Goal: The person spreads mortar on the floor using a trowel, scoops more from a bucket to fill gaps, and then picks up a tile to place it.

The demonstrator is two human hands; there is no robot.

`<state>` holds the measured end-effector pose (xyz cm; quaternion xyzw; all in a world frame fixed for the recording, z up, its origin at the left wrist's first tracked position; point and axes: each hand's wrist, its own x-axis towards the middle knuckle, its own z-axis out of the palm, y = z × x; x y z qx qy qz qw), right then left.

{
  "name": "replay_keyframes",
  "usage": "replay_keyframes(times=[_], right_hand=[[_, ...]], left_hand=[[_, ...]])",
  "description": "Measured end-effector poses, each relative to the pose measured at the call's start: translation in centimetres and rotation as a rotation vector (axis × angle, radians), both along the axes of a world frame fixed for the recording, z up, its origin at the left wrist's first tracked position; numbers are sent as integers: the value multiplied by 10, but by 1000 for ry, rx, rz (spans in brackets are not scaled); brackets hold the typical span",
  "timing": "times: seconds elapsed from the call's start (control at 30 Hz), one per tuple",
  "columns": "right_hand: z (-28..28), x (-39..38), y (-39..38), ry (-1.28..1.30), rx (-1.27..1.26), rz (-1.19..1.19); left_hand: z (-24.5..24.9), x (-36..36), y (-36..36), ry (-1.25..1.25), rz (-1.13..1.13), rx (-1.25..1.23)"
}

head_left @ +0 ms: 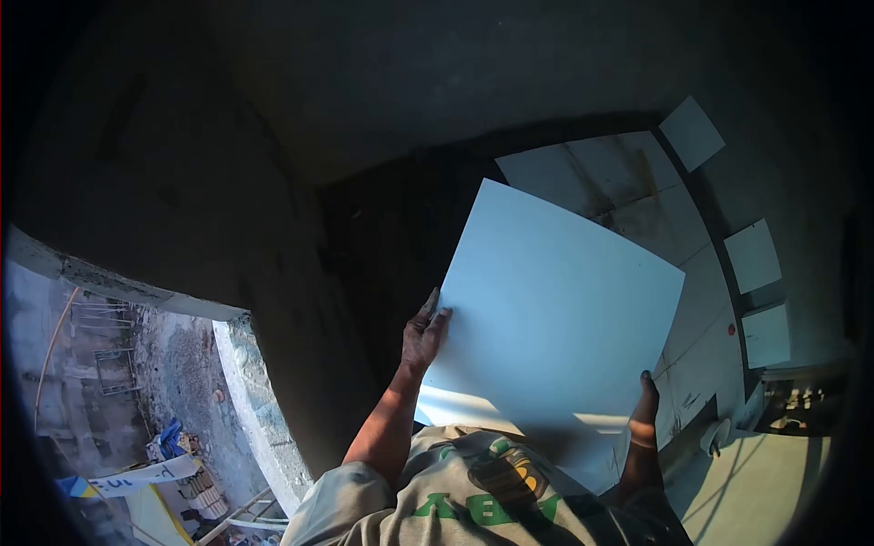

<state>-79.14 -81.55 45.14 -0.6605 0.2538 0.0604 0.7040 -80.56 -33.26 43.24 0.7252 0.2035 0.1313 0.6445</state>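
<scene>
Near the middle of the view, a large white square tile is held out flat in front of the person's chest, one corner pointing far and its near edge just over the beige shirt with green lettering. The left hand is clamped on the tile's left edge, with the fingers curled over the top face. The right hand grips the near right edge with the thumb lying up along it; its fingers are hidden under the tile. The tile blocks most of the floor beneath it. Beyond its far left side lies a dark, bare patch of floor, and beyond its far right corner a stretch of pale tiles already laid on the floor. Along the right, three loose white tiles stand apart from each other against a dark wall: one far, one in the middle and one nearer. To the left rises a rough grey concrete wall, and past its stony lower edge an open gap looks down on a sunlit building yard with a blue and white banner.
</scene>
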Motion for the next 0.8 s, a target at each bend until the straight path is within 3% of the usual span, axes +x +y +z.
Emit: replay_keyframes(times=[0.07,0.17,0.27,0.43,0.53,0.67,0.8], right_hand=[[18,-5,19,-49,-44,-52],[21,4,42,23,-33,-106],[-6,30,46,123,-98,-183],[-3,53,135,139,-190,-446],[12,47,171,199,-304,-554],[29,55,236,199,-406,-510],[7,67,233,308,-593,-587]], left_hand=[[5,9,1,34,-13,-344],[12,57,23,111,-58,-344],[-24,130,56,21,-169,-183],[-39,232,109,107,-267,-188],[-57,259,138,112,-315,-227],[-77,286,172,142,-373,-301],[-91,318,172,409,-403,25]])
